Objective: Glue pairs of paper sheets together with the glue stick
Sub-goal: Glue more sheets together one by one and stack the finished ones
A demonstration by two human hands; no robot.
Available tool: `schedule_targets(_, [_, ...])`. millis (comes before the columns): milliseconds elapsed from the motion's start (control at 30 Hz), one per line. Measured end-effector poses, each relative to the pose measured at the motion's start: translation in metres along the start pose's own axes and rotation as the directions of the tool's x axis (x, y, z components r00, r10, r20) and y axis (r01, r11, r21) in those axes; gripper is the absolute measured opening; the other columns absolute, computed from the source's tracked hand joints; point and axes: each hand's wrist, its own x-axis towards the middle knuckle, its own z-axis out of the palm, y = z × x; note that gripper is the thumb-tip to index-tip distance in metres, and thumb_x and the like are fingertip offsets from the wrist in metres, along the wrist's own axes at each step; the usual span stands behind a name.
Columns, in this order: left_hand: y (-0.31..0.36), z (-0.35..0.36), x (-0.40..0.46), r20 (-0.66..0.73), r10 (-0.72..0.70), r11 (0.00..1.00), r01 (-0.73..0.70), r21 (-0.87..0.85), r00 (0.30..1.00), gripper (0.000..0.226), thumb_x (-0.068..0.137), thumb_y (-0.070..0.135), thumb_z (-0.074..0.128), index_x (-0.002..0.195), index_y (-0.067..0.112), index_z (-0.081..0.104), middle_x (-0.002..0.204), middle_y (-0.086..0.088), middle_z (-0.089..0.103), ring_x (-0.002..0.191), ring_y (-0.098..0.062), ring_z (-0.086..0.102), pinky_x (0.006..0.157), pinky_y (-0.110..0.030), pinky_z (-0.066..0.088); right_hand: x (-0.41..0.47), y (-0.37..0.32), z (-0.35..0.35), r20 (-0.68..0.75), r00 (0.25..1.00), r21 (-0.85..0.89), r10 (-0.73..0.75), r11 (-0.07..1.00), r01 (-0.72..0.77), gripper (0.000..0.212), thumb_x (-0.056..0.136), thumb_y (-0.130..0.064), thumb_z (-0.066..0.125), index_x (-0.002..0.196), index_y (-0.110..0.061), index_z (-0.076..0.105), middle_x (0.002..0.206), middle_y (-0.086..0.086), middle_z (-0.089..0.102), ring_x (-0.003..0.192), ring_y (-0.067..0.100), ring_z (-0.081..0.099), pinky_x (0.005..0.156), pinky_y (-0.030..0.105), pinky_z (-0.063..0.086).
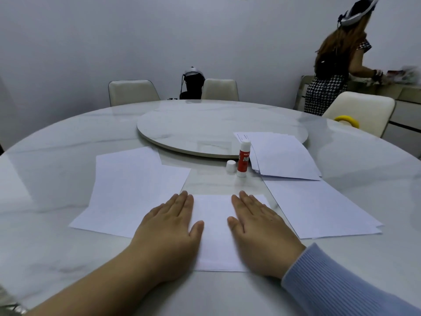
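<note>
Your left hand (169, 226) and right hand (259, 226) are pressing the center sheet (214, 224), fingers straight together; the glue stick (243, 158) is standing uncapped.

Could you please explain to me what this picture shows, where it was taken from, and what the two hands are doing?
There is no machine here: the picture comes from a wide-angle camera worn on a person's head, looking forward and down. The left hand and the right hand lie flat, fingers straight, pressing on a sheet of paper on a round marble table. Neither hand holds anything. Behind them stands a glue stick, uncapped, with its white cap beside it. A stack of paper lies to the right of the glue stick, more sheets lie to the left, and others lie to the right. A turntable sits in the table's middle. Another person stands in the background.
</note>
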Motion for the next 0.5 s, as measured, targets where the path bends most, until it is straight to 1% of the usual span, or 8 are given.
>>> schedule_targets(133, [-0.002, 0.0, -0.001, 0.01, -0.028, 1.0, 0.028, -0.003, 1.0, 0.062, 0.098, 0.047, 0.013, 0.151, 0.023, -0.008, 0.158, 0.007, -0.013, 0.144, -0.005, -0.012, 0.114, -0.025, -0.005, -0.001, 0.0, 0.002, -0.034, 0.998, -0.004, 0.061, 0.998, -0.062, 0.065, 0.099, -0.051, 0.014, 0.154, -0.023, -0.007, 0.162, -0.005, -0.013, 0.148, 0.011, -0.013, 0.118, 0.03, -0.007])
schedule_targets(267, [-0.011, -0.004, -0.002, 0.01, -0.004, 1.0, 0.004, -0.008, 1.0, 0.059, 0.099, 0.044, 0.014, 0.151, 0.024, -0.006, 0.159, 0.009, -0.01, 0.144, -0.004, -0.008, 0.114, -0.024, -0.002, 0.0, 0.002, 0.001, -0.042, 0.997, 0.038, 0.066, 0.997, -0.064, 0.064, 0.099, -0.051, 0.016, 0.154, -0.024, -0.002, 0.163, -0.006, -0.009, 0.148, 0.01, -0.009, 0.117, 0.029, -0.005])
schedule_targets(367, [-0.012, -0.003, -0.005, -0.005, -0.059, 0.998, 0.059, 0.003, 0.998, 0.064, 0.097, 0.049, 0.013, 0.151, 0.022, -0.006, 0.159, 0.007, -0.011, 0.145, -0.006, -0.009, 0.116, -0.027, -0.001, 0.001, 0.002, 0.0, -0.068, 0.992, 0.065, 0.102, 0.993, -0.098, 0.066, 0.098, -0.054, 0.019, 0.154, -0.023, 0.001, 0.163, -0.006, -0.006, 0.149, 0.01, -0.005, 0.118, 0.029, -0.002])
schedule_targets(433, [-0.011, -0.003, -0.006, -0.005, -0.097, 0.995, 0.097, -0.008, 0.995, 0.067, 0.095, 0.052, 0.014, 0.151, 0.023, -0.007, 0.159, 0.006, -0.011, 0.145, -0.007, -0.011, 0.116, -0.028, -0.003, 0.001, 0.004, -0.001, -0.089, 0.988, 0.065, 0.127, 0.99, -0.122, 0.071, 0.096, -0.058, 0.022, 0.154, -0.022, 0.004, 0.163, -0.006, -0.001, 0.149, 0.011, 0.0, 0.118, 0.03, 0.001])
schedule_targets(500, [-0.01, -0.003, -0.007, -0.004, -0.128, 0.992, 0.128, -0.022, 0.992, 0.069, 0.094, 0.054, 0.015, 0.151, 0.022, -0.007, 0.159, 0.006, -0.011, 0.145, -0.007, -0.011, 0.116, -0.029, -0.003, 0.0, 0.005, -0.004, -0.123, 0.984, 0.063, 0.127, 0.991, -0.12, 0.074, 0.093, -0.062, 0.027, 0.153, -0.022, 0.012, 0.162, -0.006, 0.011, 0.147, 0.013, 0.01, 0.118, 0.032, 0.009])
